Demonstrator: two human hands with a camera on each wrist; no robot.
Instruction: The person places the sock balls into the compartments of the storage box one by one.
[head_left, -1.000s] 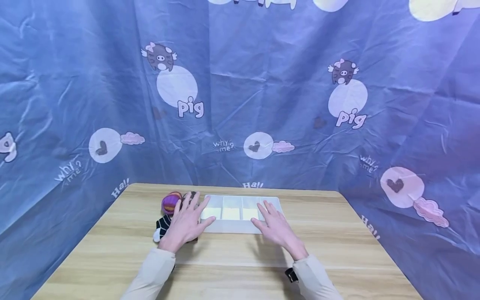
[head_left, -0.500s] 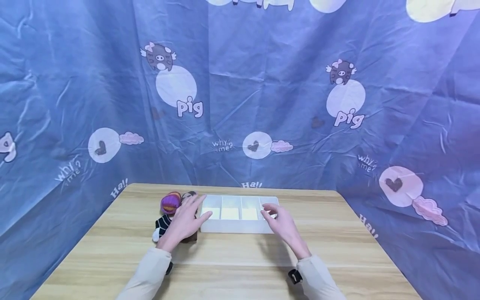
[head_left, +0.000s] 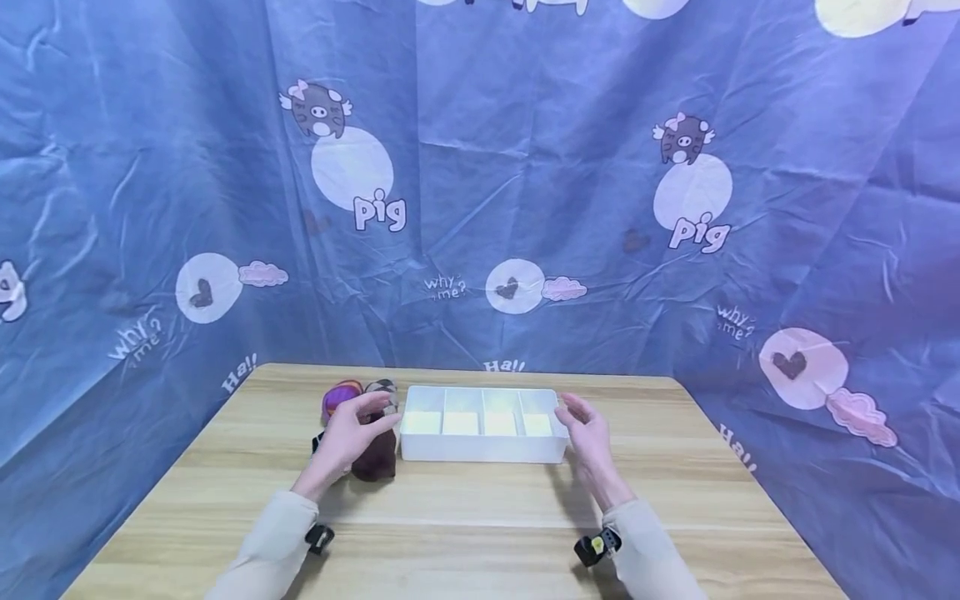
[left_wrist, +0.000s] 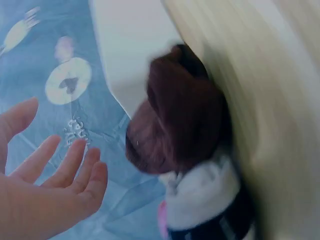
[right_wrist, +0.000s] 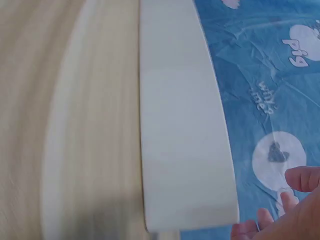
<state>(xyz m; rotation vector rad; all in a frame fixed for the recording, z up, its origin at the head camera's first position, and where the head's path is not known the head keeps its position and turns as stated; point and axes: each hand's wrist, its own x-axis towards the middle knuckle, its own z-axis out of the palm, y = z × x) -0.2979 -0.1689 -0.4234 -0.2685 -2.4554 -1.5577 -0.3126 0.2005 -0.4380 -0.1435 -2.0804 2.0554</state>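
Observation:
A white divided box [head_left: 483,450] stands on the table with several compartments facing up, nothing seen inside them. My left hand [head_left: 348,437] hovers at its left end, over a cluster of balled socks, fingers loosely bent and thumb apart. Below that hand lies a dark brown sock ball [head_left: 377,458]; in the left wrist view a white and black sock [left_wrist: 210,200] sits beside it. Behind are a purple and orange sock ball [head_left: 339,398] and a grey checked sock ball [head_left: 385,387]. By the box's right end is my right hand [head_left: 588,435], fingers softly curved, holding nothing.
The wooden table [head_left: 465,533] reaches back to a blue printed curtain [head_left: 465,192] that hangs behind and on both sides. A dark device is strapped under each sleeve [head_left: 273,533].
From spread above the box, both hands have moved outward to its two ends. The right hand has gone right, the left hand left, uncovering more of the brown sock ball.

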